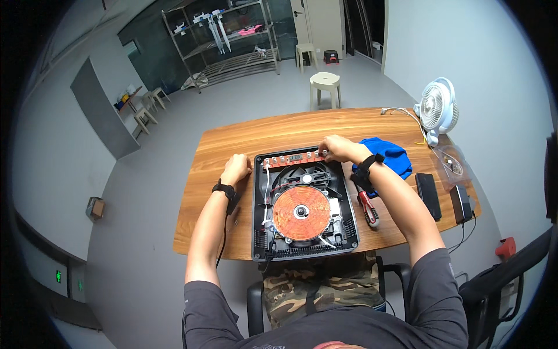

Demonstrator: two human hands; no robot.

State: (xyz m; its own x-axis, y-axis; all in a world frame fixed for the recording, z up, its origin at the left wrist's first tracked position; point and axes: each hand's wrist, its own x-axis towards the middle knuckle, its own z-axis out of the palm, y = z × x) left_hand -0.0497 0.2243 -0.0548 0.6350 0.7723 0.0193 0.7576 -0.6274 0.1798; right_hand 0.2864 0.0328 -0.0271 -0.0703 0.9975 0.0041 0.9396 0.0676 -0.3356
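Note:
An opened induction cooker [256, 192] lies on the wooden table in front of me, its insides bare. A round copper-coloured coil [290, 218] fills its middle, with a black fan [286, 175] partly visible beyond it. Along the far end runs an orange-red control board [279, 161] with a row of small round parts. My right hand [340, 149] is closed at the board's right end, fingertips pressed together; what they grip is hidden. On the tabletop just left of the casing rests my left hand [236, 168], fingers curled in, their contents out of sight.
Right of the cooker lie a red-and-black screwdriver [368, 210], a blue cloth [390, 156], a black phone [428, 196] and a black power adapter [461, 203]. A white fan [437, 107] and a clear plastic container [452, 164] stand at the table's right edge.

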